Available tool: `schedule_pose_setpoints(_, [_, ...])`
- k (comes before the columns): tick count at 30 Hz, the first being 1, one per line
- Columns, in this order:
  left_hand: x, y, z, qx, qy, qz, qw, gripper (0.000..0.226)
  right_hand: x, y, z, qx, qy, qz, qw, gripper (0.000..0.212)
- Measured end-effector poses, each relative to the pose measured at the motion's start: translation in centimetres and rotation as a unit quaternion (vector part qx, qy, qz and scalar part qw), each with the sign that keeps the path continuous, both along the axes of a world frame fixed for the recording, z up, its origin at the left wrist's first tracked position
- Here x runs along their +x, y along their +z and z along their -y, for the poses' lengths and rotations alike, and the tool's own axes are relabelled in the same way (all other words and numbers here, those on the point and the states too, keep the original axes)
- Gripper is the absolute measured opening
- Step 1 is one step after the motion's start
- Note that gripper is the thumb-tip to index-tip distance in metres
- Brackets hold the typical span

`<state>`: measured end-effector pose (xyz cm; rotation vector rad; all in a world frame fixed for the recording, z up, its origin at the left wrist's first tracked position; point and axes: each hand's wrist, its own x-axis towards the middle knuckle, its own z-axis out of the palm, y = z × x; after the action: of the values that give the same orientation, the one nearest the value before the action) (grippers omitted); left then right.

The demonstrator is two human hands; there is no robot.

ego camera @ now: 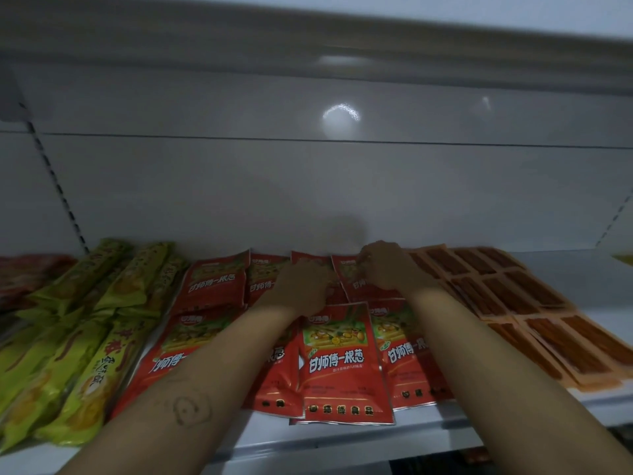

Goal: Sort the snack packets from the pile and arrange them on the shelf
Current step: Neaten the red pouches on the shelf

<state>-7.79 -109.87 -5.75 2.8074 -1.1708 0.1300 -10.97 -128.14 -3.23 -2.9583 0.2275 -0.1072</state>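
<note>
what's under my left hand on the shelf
Red packets in the back row; the left hand rests on them. The part directly beneath the hand is covered, so how many lie there cannot be seen.

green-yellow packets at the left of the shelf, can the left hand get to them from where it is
Probably yes. The left hand rests on the red packets mid-shelf, and the green-yellow packets lie just to its left on the same shelf, uncovered. Only flat red packets lie between, so a sideways reach looks free.

Both hands (pixel 342 279) on red packets (pixel 342 361), white shelf (pixel 342 440).
</note>
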Motion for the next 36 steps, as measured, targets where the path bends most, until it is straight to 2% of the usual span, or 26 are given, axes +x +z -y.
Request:
schedule_pose_setpoints(2, [-0.1,0.3,0.0,0.000,-0.004,0.008,1.000,0.045,-0.5,0.0,0.4,-0.013,0.018,-0.004,1.000,0.033])
schedule_pose_setpoints(5, [-0.5,0.9,0.3,0.036,-0.013,-0.002,0.999,0.049,-0.8,-1.3,0.2,-0.030,0.024,-0.072,0.997,0.026])
schedule_pose_setpoints(7, [-1.1,1.2,0.2,0.042,-0.009,-0.011,0.999,0.045,-0.9,-2.0,0.1,-0.010,0.024,-0.084,0.996,0.025])
schedule_pose_setpoints(10, [-2.7,2.2,-0.6,0.023,0.001,-0.026,0.999,0.034,-2.6,0.0,-0.1,0.003,0.027,-0.051,0.998,0.029])
schedule_pose_setpoints(12, [-4.5,3.2,-1.3,0.024,0.002,-0.050,0.998,0.035,-4.9,1.7,-0.1,0.024,0.014,-0.029,0.999,0.038])
schedule_pose_setpoints(14, [-6.8,4.0,-2.3,0.021,-0.012,-0.068,0.997,0.044,-8.2,3.0,-0.7,0.026,0.004,-0.040,0.999,0.046])
schedule_pose_setpoints(16, [-9.3,4.5,-3.1,0.036,-0.032,-0.094,0.994,0.061,-12.2,3.0,-2.1,0.015,-0.007,-0.035,0.999,0.046])
schedule_pose_setpoints(18, [-11.7,4.3,-3.8,0.094,-0.041,-0.114,0.988,0.079,-16.0,2.2,-3.6,0.017,-0.025,-0.033,0.999,0.048])
schedule_pose_setpoints(20, [-13.1,3.7,-4.1,0.141,-0.047,-0.114,0.982,0.086,-18.1,1.2,-4.5,0.010,-0.041,-0.055,0.998,0.053])
schedule_pose_setpoints(23, [-13.8,2.7,-4.0,0.172,-0.050,-0.086,0.980,0.083,-18.3,-0.8,-4.5,0.024,-0.046,-0.081,0.995,0.053])
schedule_pose_setpoints(27, [-14.1,0.9,-4.0,0.168,-0.022,-0.030,0.985,0.075,-18.1,-2.2,-4.3,0.024,-0.043,-0.072,0.996,0.055])
schedule_pose_setpoints(36, [-14.3,0.3,-4.5,0.156,-0.013,-0.020,0.987,0.069,-18.6,-3.2,-5.2,0.060,-0.068,-0.003,0.996,0.052])
